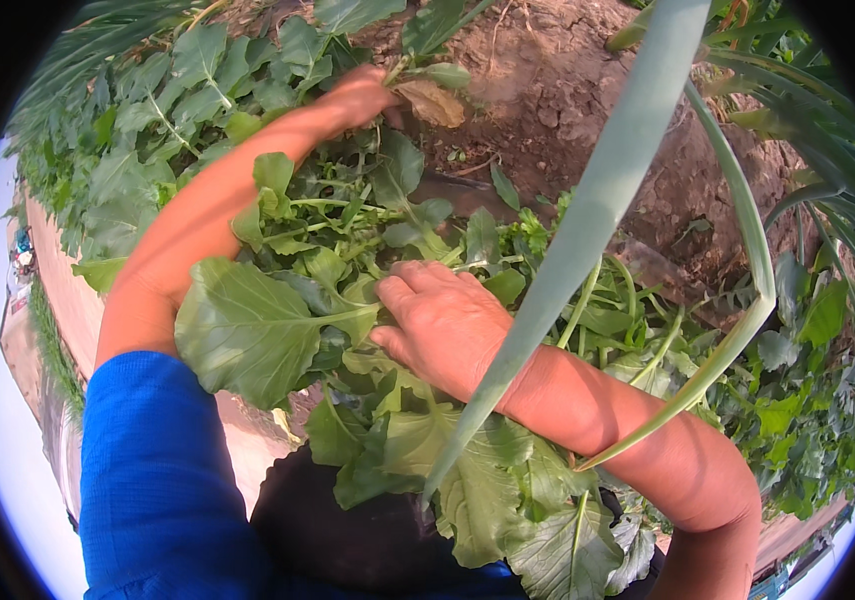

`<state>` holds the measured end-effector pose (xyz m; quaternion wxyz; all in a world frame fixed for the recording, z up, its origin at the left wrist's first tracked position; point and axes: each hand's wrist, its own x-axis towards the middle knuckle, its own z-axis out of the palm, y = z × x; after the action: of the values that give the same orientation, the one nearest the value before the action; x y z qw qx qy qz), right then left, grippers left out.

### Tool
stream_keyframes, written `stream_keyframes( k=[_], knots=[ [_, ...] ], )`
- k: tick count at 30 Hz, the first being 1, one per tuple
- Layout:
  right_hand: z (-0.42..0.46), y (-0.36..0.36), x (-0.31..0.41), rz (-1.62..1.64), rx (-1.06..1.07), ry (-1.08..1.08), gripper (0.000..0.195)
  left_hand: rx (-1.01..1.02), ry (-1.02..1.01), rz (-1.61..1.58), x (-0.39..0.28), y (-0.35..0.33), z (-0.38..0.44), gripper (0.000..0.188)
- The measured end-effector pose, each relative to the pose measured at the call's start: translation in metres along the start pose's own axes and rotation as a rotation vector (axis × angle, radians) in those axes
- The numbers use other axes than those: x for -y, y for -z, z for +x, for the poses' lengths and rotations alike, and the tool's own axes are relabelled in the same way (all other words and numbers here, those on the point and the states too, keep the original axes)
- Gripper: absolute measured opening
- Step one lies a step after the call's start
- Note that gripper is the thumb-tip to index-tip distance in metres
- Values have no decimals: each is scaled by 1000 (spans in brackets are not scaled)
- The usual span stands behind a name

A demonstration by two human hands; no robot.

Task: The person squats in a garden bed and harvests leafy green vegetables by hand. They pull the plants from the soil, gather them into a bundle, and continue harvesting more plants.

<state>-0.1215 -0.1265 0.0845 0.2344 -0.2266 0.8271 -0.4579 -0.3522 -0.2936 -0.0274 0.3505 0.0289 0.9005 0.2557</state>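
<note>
My left hand [358, 97] reaches far forward to the soil, its fingers curled around the base of a leafy green plant [401, 66]. Leaves hide part of the grip. A dry, yellow-brown leaf [433, 103] lies right beside those fingers. Close to my body, my right hand [446, 322] is closed over a bunch of leafy greens [465, 465] with broad, pale-veined leaves. One large leaf [262, 326] sticks out to the left of that hand, its stalk running up to the fingers. The right fingertips are partly hidden among the stems.
A long green onion leaf [592, 217] crosses the view in front of my right forearm, with a bent one [754, 300] beside it. Cracked brown soil [540, 82] lies ahead. More leafy plants [134, 180] grow at the left, and onion tops [825, 135] at the right.
</note>
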Motion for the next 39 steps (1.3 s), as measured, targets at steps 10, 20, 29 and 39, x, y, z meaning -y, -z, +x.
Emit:
stream_keyframes(
  k=[10, 20, 29, 39],
  knots=[
    [3, -2, 7, -12, 4, 18, 34, -71, -547, 394, 2, -36, -3, 18],
    [-1, -8, 0, -38, -72, -1, 34, 194, -441, 578, -30, -34, 9, 21],
    [-2, 0, 1, -46, -28, -20, 32, -50, -564, 440, -63, -36, 4, 24],
    [-8, 2, 7, -231, 70, 9, 38, -145, -781, 406, -50, -68, -4, 26]
  ],
)
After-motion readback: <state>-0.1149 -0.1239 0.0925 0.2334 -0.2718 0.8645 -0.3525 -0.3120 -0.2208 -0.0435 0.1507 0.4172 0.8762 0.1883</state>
